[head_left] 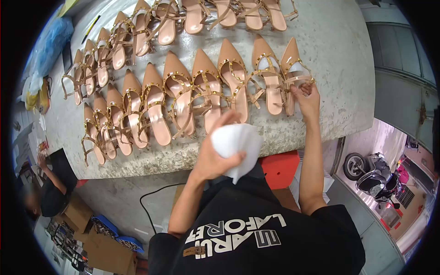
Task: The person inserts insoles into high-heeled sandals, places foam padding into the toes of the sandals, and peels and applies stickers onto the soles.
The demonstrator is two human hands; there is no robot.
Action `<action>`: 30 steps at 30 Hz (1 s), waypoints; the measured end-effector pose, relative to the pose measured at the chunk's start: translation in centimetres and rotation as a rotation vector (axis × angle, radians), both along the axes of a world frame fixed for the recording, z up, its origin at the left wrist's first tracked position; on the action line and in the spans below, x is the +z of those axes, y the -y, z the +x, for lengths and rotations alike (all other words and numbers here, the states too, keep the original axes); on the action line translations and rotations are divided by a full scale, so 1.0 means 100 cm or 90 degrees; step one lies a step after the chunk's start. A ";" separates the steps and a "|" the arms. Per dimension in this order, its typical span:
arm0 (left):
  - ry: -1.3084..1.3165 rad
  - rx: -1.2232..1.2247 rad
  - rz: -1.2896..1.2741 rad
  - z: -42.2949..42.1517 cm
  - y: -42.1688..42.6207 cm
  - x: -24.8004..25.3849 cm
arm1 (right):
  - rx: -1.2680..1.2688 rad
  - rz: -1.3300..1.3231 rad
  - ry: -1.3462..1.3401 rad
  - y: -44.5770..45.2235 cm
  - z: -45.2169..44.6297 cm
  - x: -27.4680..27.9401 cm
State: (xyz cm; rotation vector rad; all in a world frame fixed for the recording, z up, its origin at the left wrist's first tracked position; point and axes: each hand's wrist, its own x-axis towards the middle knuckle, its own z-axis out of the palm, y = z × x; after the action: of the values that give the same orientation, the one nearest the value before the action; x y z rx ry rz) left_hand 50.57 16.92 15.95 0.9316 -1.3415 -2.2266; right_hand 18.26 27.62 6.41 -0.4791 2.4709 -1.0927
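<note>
White padding sheets (238, 144), curved into a stack, are held in my left hand (214, 158), its thumb across their front, above the table's near edge. My right hand (308, 98) pinches the strap at the heel end of the rightmost tan pointed shoe (291, 57). White filling shows inside the toe of that shoe and of the shoe beside it (265, 57). More tan shoes with gold studs and thin straps stand to the left in a row, toes pointing away from me.
A second row of shoes (193, 18) lines the far side of the grey table (339, 68). Blue plastic (52, 43) lies at the left edge. A co-worker's arm (52, 174) shows at far left. Below are a red stool (277, 172) and cardboard boxes (107, 252).
</note>
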 end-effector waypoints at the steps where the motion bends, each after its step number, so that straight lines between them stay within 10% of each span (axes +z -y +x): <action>1: 0.005 -0.040 -0.031 -0.006 -0.008 0.001 | 0.014 -0.068 -0.003 -0.003 0.005 -0.008; 16: 0.046 0.051 -0.003 0.006 -0.013 0.010 | -0.006 0.043 -0.059 0.015 0.027 0.010; 24: 0.076 0.291 -0.052 -0.004 -0.037 0.027 | 0.304 -0.008 -0.190 -0.010 0.099 0.133; 27: 0.000 0.159 -0.074 -0.008 -0.034 0.033 | 0.543 -0.023 0.139 -0.019 0.174 0.170; 30: -0.110 0.084 0.022 -0.012 -0.007 0.024 | 0.555 -0.076 -0.061 -0.033 0.148 0.168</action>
State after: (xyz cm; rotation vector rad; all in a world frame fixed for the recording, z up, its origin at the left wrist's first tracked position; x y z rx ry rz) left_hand 49.41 17.61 18.39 0.7937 -1.1353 -2.1804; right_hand 33.08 30.94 23.23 -1.4830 1.8971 -0.8328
